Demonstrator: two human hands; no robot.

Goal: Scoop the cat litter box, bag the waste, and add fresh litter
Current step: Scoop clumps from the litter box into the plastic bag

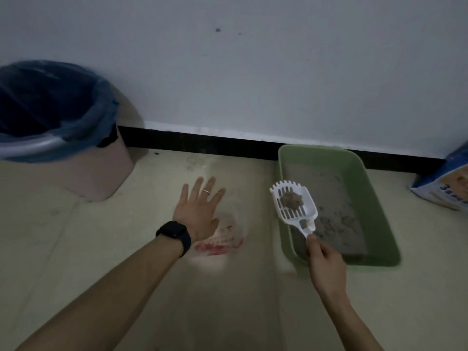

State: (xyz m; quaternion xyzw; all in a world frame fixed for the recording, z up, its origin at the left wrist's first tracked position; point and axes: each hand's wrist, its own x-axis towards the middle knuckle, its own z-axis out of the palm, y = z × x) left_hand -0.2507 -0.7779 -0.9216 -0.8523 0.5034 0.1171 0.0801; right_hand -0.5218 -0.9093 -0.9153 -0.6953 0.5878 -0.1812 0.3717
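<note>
A green litter box (377,173) with grey litter sits on the floor against the wall at the right. My right hand (323,259) pinches the handle of a white slotted scoop (295,206), which holds a grey clump (292,200) above the box's left rim. My left hand (200,214) is spread flat with straight fingers over a clear plastic bag with red print (222,245) lying on the floor left of the box. I cannot tell whether the palm touches the bag.
A pink bin (101,173) lined with a blue bag (50,102) stands at the far left by the wall. A blue and cream litter sack (445,183) leans at the right edge. A black skirting board runs along the wall.
</note>
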